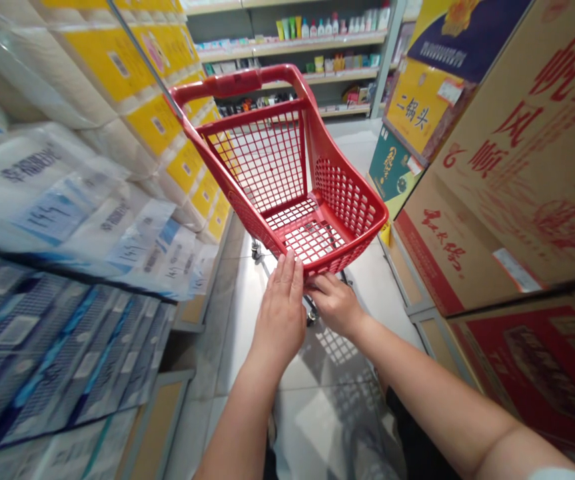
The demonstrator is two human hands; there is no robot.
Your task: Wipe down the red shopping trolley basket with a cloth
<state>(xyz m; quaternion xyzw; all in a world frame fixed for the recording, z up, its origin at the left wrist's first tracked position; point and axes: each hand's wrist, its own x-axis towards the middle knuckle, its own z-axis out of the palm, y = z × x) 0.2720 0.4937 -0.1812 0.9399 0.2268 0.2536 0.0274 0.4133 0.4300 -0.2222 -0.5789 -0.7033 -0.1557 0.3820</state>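
Note:
A red plastic shopping cart (352,193) with lattice walls stands in front of me, its basket showing no goods inside. Its handle bar (232,83) is at the far end, away from me. My left hand (282,303) lies on the near corner of the basket rim, fingers straight and close together; its thumb is hidden. Just right of it, my right hand (336,303) is closed with bent fingers at the rim's near edge, and its fingertips are out of sight beneath it.
On the left, wrapped paper packs (67,180) and yellow-labelled packs (167,127) line the narrow aisle. Stacked cartons (517,147) rise close on the right. Beyond the cart, a shelf (297,50) holds bottles and tubes. Light floor tiles (237,333) run beneath the cart.

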